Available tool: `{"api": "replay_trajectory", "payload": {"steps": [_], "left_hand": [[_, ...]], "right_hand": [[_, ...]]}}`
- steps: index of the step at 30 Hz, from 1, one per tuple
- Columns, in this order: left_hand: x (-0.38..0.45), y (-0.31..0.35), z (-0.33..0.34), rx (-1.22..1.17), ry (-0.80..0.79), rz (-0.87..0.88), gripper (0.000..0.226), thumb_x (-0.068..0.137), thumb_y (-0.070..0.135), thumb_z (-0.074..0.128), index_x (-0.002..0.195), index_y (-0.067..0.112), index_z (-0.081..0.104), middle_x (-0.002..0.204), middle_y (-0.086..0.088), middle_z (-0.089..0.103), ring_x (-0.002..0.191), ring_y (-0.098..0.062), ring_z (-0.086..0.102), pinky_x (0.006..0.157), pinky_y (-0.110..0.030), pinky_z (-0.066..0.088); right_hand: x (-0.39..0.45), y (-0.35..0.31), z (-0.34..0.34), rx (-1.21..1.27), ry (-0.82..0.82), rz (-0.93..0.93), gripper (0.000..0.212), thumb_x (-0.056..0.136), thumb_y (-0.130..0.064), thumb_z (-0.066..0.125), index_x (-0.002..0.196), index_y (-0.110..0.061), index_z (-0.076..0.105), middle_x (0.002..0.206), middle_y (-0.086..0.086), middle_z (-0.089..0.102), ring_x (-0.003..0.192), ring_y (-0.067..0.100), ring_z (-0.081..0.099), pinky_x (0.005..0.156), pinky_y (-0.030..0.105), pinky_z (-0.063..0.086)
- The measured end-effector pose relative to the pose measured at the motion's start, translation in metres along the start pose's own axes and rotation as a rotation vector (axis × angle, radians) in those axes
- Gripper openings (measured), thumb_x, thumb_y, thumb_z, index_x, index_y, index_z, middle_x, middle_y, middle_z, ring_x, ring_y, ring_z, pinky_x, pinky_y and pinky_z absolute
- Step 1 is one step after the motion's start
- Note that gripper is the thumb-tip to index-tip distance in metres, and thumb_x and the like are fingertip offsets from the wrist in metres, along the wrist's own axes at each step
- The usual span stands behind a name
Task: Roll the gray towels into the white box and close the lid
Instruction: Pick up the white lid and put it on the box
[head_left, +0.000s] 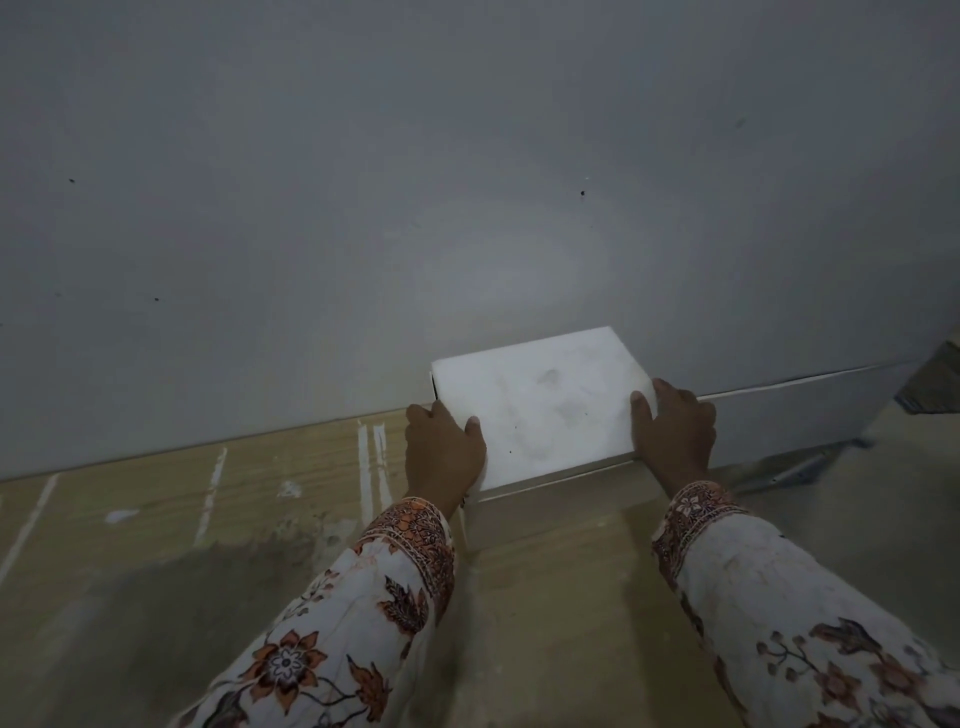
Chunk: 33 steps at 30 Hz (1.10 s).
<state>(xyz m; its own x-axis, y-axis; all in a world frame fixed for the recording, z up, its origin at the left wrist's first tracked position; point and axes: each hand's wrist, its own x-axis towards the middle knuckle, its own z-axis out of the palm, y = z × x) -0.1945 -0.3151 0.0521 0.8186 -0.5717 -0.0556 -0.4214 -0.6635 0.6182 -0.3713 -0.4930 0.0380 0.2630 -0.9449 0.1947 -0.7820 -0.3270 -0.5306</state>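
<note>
The white box stands on the wooden floor against the grey wall, its lid lying down flat over it. My left hand grips the lid's left edge, thumb on top and fingers down the side. My right hand grips the right edge the same way. No gray towel shows; the inside of the box is hidden by the lid.
The pale wood floor has white paint streaks to the left of the box. A grey skirting board runs along the wall on the right. A brownish object sits at the far right edge.
</note>
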Motion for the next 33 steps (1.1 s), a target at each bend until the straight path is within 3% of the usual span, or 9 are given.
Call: {"api": "replay_trajectory", "payload": {"steps": [4,7,10,15,21,33], "left_hand": [[-0.002,-0.007,0.005,0.074,0.023,0.015,0.044,0.095,0.035,0.046,0.127,0.004,0.044,0.134,-0.017,0.031,0.122,-0.035,0.038,0.095,-0.043,0.044],[-0.008,-0.014,0.014,-0.023,-0.031,-0.006,0.057,0.099,0.034,0.04,0.147,0.01,0.023,0.148,-0.019,0.024,0.125,-0.039,0.043,0.098,-0.045,0.042],[-0.013,-0.021,0.024,-0.088,-0.079,-0.07,0.064,0.101,0.042,0.028,0.152,0.009,0.009,0.144,-0.023,0.042,0.123,-0.039,0.05,0.099,-0.043,0.041],[-0.011,-0.026,0.027,-0.027,0.03,-0.005,0.056,0.102,0.038,0.023,0.149,0.009,0.021,0.119,-0.02,0.063,0.106,-0.037,0.061,0.089,-0.041,0.048],[0.01,-0.023,0.023,0.002,0.025,0.083,0.048,0.103,0.034,0.021,0.143,0.011,0.031,0.118,-0.018,0.063,0.104,-0.037,0.06,0.087,-0.042,0.049],[0.028,-0.018,0.025,0.059,0.015,0.006,0.052,0.103,0.037,0.019,0.149,0.013,0.024,0.126,-0.021,0.059,0.112,-0.038,0.057,0.091,-0.043,0.045]], "right_hand": [[-0.001,0.004,0.004,-0.075,-0.01,-0.053,0.041,0.095,-0.033,0.052,0.13,-0.012,0.058,0.132,0.017,0.053,0.119,0.04,0.04,0.095,0.047,0.038],[-0.008,0.006,0.011,-0.161,0.014,-0.116,0.035,0.093,-0.033,0.054,0.124,-0.019,0.062,0.133,0.01,0.05,0.117,0.038,0.04,0.095,0.046,0.036],[-0.019,0.004,0.02,-0.125,0.053,-0.044,0.036,0.093,-0.039,0.052,0.127,-0.026,0.058,0.141,0.011,0.043,0.123,0.039,0.037,0.098,0.049,0.037],[-0.019,0.005,0.023,-0.027,0.039,-0.011,0.041,0.094,-0.039,0.052,0.131,-0.023,0.058,0.13,0.021,0.05,0.114,0.042,0.047,0.094,0.046,0.044],[-0.027,-0.004,0.03,-0.028,0.129,0.056,0.04,0.093,-0.037,0.053,0.13,-0.023,0.06,0.129,0.022,0.049,0.11,0.043,0.046,0.09,0.047,0.045],[-0.013,-0.009,0.034,-0.036,0.039,0.081,0.044,0.096,-0.042,0.046,0.137,-0.028,0.052,0.137,0.017,0.041,0.121,0.04,0.038,0.098,0.049,0.04]]}}
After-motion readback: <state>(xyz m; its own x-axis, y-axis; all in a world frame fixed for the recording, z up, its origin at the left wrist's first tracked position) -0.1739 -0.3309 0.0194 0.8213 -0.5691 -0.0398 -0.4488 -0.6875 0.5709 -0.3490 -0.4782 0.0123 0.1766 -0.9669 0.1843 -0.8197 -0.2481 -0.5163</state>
